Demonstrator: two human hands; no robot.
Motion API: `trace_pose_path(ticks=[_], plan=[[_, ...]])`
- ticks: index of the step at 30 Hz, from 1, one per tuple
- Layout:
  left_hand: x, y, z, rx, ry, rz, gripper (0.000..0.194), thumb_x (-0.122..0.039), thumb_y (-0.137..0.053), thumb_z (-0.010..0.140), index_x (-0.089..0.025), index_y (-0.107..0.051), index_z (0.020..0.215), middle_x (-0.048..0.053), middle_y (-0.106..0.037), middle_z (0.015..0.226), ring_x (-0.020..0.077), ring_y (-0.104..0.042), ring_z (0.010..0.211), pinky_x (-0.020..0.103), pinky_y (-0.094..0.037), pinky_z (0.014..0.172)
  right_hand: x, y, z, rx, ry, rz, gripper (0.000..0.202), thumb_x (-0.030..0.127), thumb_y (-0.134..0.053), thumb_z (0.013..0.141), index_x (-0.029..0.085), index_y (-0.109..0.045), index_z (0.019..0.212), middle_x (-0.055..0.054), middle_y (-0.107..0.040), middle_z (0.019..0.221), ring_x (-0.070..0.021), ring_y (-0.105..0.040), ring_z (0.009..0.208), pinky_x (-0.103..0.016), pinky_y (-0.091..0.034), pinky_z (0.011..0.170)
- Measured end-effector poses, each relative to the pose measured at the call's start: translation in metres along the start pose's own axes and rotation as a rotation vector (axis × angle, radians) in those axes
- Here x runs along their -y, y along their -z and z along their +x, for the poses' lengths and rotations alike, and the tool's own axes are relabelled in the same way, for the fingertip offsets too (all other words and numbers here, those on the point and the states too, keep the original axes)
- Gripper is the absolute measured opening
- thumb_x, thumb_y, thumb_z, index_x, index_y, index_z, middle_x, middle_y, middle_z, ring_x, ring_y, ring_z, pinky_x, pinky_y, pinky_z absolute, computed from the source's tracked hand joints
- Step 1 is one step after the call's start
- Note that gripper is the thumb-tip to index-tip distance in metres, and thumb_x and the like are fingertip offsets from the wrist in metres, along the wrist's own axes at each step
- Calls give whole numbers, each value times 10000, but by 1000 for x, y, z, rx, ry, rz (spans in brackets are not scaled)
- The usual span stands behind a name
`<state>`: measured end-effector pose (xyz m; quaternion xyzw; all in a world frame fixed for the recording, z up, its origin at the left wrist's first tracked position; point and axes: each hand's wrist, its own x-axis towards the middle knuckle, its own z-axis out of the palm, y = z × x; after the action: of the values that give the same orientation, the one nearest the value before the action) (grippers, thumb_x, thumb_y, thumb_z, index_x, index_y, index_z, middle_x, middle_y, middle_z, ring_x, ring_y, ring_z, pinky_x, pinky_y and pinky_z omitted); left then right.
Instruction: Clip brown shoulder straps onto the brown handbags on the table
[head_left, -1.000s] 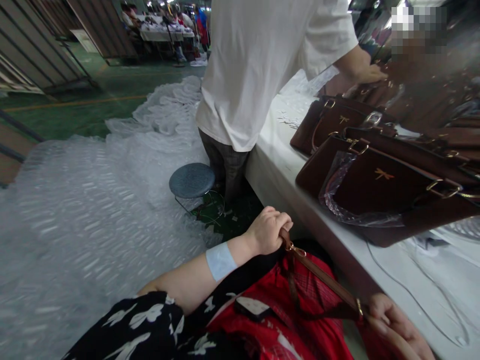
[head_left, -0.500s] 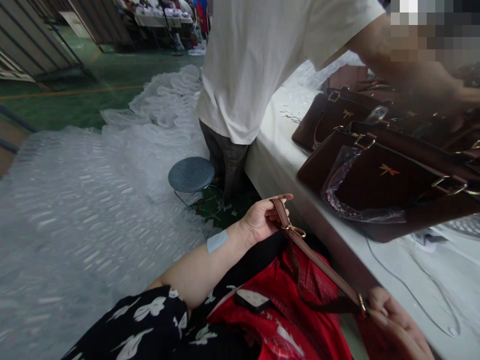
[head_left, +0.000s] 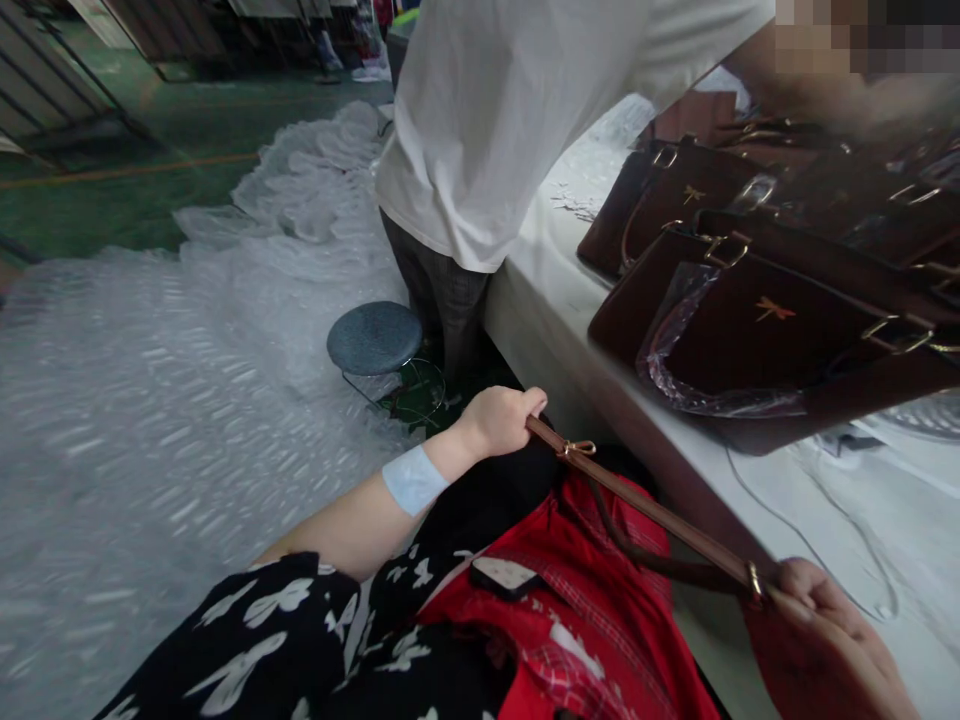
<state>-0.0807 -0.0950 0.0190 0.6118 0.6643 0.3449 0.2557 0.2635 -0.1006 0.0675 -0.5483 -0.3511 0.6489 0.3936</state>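
Observation:
A brown leather strap (head_left: 667, 520) with gold buckles is stretched over my lap, a second length of it sagging underneath. Around its upper end my left hand (head_left: 504, 418) is closed in a fist. My right hand (head_left: 832, 620), lower right, pinches the other end beside a gold ring. A pale blue patch (head_left: 414, 480) is on my left forearm. On the red cloth (head_left: 600, 620) over my lap lies a small dark-edged object with a pale top (head_left: 506, 577). Dark brown handbags stand on the table, the nearest handbag (head_left: 765, 340) with a plastic-wrapped handle and a dragonfly emblem.
A white-covered table (head_left: 547, 300) runs along the right, with a thin cable (head_left: 780, 520) on it. A person in a white shirt (head_left: 495, 130) leans over it. A round blue stool (head_left: 375, 338) stands ahead, beside heaped bubble wrap (head_left: 165, 400) on the left.
My left hand has closed from extended fingers into a fist round the strap end and moved slightly left. My right hand has shifted right, and the strap looks straighter. The view has shifted slightly.

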Motion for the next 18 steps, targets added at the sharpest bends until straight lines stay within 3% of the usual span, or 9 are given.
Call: trace_pose_path(ticks=[2,5,8,10,12,15,18], plan=[[2,1,4,-87,125,-308,77,-220,-601,783,-190,-650,835,-3,-557,645,144,-528,621,279,-422,670,-3,4,5,5,34,32,240,265,-769,704,211,-540,751,45,-373,610,-88,-351,518,-192,-380,456],[-5,4,9,-171,354,-1009,157,-291,-586,814,-151,-649,850,-57,-380,522,89,-394,499,235,-421,586,-11,6,13,47,24,57,233,275,-761,702,212,-539,736,52,-361,581,-87,-329,478,-210,-328,417],[-13,4,8,-78,457,-1383,340,-411,-503,878,-116,-670,909,-95,-175,468,75,-216,421,199,-312,449,-15,4,16,71,1,87,239,271,-776,681,206,-549,720,57,-358,556,-79,-306,457,-212,-297,406],[-15,-1,5,14,461,-1340,447,-510,-447,901,-119,-664,925,-102,-159,467,68,-128,400,195,-191,397,-15,1,16,65,6,107,265,277,-791,664,197,-540,691,57,-366,556,-72,-311,462,-203,-311,419],[-14,-7,1,28,395,-1133,480,-559,-407,912,-140,-641,892,-89,-236,468,64,-162,384,202,-159,396,-14,-2,13,44,23,96,296,271,-804,649,189,-520,662,53,-384,575,-64,-322,475,-191,-336,438],[-8,-11,-3,-36,159,-690,389,-467,-392,938,-165,-598,806,-20,-456,557,99,-409,468,227,-324,470,-13,1,12,21,27,73,292,244,-807,647,192,-522,681,54,-382,586,-65,-328,487,-182,-361,452],[0,-8,-6,3,-8,-279,216,-290,-425,906,-184,-583,804,39,-615,725,164,-586,677,280,-454,676,-17,12,17,30,-6,81,270,245,-793,661,210,-534,730,60,-355,546,-75,-316,467,-177,-331,409]])
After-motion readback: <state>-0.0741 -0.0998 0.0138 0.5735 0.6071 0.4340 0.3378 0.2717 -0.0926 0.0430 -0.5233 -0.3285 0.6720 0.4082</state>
